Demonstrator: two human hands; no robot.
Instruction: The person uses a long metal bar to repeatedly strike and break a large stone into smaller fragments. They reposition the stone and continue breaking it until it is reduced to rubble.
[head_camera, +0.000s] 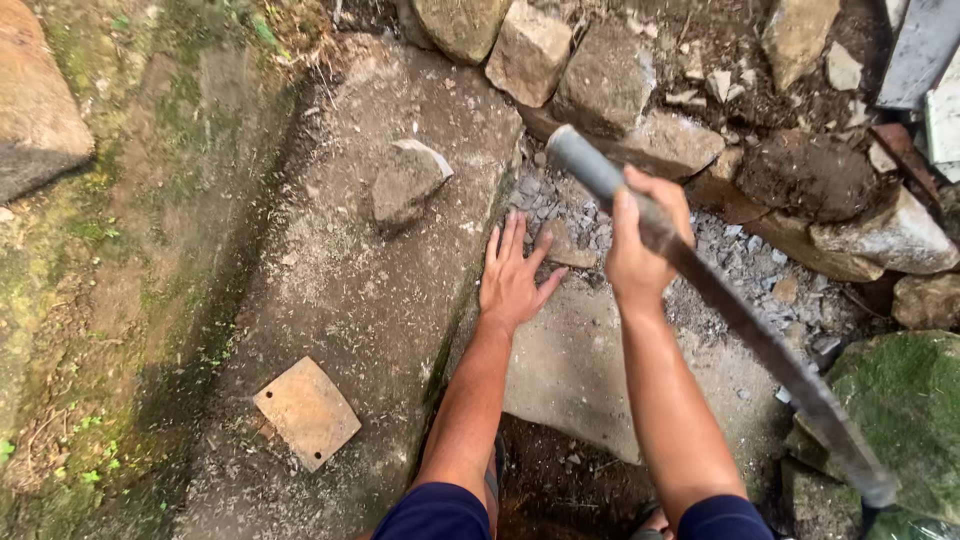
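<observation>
Right hand (648, 250) clenched round long bar (740, 320); left hand (514, 275) flat, fingers spread, on slab (570, 360) near rubble (560, 200).

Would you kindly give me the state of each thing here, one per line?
Left hand: open, fingers spread flat on the stone slab.
Right hand: closed around the metal bar.
Metal bar: tilted, its lower end down among rocks.
Flat tile: lying loose on the ground.

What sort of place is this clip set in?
Likely an outdoor stone-working spot. Rough stone blocks edge a flat slab strewn with grey chips, beside a mossy bank. The right hand grips a long metal bar; the left hand lies flat.
</observation>
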